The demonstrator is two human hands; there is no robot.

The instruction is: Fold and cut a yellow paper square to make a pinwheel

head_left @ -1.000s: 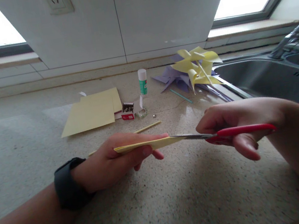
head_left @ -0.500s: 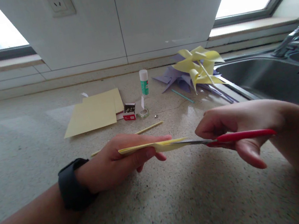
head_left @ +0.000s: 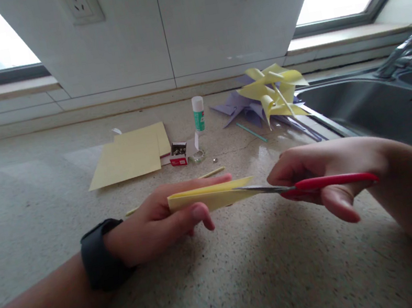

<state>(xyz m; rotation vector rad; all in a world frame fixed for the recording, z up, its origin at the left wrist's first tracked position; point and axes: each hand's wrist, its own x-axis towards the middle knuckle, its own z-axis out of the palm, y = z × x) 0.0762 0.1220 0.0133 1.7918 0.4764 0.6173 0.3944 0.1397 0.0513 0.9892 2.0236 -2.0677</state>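
Note:
My left hand (head_left: 162,220), with a black watch on its wrist, pinches a folded yellow paper (head_left: 213,195) just above the speckled counter. My right hand (head_left: 325,175) grips red-handled scissors (head_left: 315,185). Their metal blades reach into the paper's right end. The paper lies almost edge-on to me, so the cut itself is hard to see.
Behind my hands lie a thin wooden stick (head_left: 209,174), yellow sheets (head_left: 128,154), a small red box of pins (head_left: 178,154), a glue stick (head_left: 198,114) and a teal straw (head_left: 250,132). Yellow and purple paper pinwheels (head_left: 272,92) rest beside a steel sink (head_left: 373,108) at right.
The folded paper has tilted so more of its face shows, and my left fingers have shifted along it. The scissor blades sit slightly deeper in the paper.

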